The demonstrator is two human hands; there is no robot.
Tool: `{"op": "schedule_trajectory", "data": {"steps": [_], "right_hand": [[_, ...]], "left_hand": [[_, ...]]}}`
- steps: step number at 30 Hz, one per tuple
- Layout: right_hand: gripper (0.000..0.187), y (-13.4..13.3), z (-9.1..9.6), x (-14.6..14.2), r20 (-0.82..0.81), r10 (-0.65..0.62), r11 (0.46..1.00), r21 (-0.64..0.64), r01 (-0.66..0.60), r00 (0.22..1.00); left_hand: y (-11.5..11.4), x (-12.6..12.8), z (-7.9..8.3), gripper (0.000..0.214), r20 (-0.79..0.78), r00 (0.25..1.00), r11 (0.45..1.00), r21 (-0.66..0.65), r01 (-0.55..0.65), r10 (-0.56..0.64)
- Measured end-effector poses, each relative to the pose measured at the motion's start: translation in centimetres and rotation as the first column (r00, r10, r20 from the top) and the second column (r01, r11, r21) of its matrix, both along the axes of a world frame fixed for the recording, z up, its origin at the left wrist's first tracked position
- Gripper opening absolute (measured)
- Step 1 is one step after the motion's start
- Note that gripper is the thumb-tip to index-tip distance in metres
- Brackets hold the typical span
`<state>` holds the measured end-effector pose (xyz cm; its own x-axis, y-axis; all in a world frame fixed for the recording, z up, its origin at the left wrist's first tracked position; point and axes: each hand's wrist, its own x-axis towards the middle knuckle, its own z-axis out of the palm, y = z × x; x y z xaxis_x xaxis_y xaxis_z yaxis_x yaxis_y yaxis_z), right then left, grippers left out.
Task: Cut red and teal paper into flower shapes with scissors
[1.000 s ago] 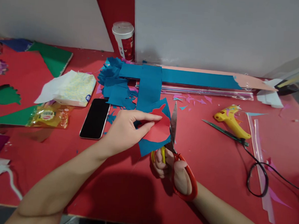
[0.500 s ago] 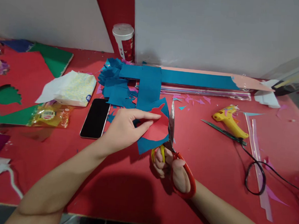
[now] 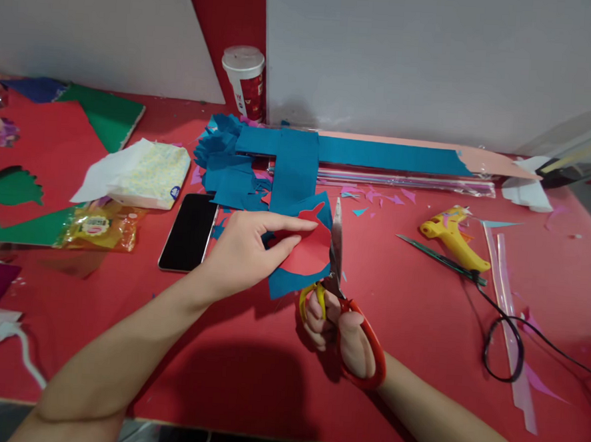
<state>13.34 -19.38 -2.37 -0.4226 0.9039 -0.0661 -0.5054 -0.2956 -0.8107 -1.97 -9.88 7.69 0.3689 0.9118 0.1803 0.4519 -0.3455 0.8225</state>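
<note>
My left hand (image 3: 246, 251) pinches a blue paper piece (image 3: 292, 282) with a red cut-out shape (image 3: 307, 252) lying on top of it, thumb and fingers pressed on the red shape. My right hand (image 3: 341, 330) is closed through the red and yellow handles of a pair of scissors (image 3: 337, 277). The blades point away from me and run along the right edge of the paper. Both hands are above the red table (image 3: 409, 321), near its front middle.
A black phone (image 3: 189, 231) lies left of my left hand, beside a snack packet (image 3: 97, 229) and a tissue pack (image 3: 138, 173). Blue paper sheets (image 3: 289, 157) and a paper cup (image 3: 247, 78) sit behind. A yellow glue gun (image 3: 455, 237) with black cord (image 3: 508, 341) lies right.
The paper and scissors have shifted slightly left and nearer to me. The blades have closed further along the paper's right edge.
</note>
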Motion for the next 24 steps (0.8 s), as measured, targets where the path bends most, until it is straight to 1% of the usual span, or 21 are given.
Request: {"op": "schedule_trajectory", "data": {"steps": [10, 15, 20, 24], "right_hand": [[0.052, 0.08, -0.17, -0.01, 0.002, 0.005, 1.000, 0.001, -0.005, 1.000], [0.053, 0.12, -0.12, 0.00, 0.019, 0.007, 1.000, -0.005, -0.007, 1.000], [0.056, 0.19, 0.21, 0.15, 0.072, 0.015, 0.999, -0.031, -0.013, 0.997], [0.055, 0.11, -0.47, 0.11, 0.116, -0.025, 0.999, -0.044, 0.031, 0.993]], "left_hand": [[0.05, -0.23, 0.07, 0.023, -0.035, 0.999, 1.000, 0.003, -0.002, 0.002], [0.07, -0.27, 0.23, 0.027, -0.032, 0.999, 1.000, 0.006, -0.004, 0.004], [0.13, -0.35, 0.26, 0.028, -0.038, 0.999, 1.000, 0.004, 0.003, -0.003], [0.25, -0.52, 0.21, 0.028, -0.044, 0.999, 1.000, 0.015, 0.018, -0.017]]}}
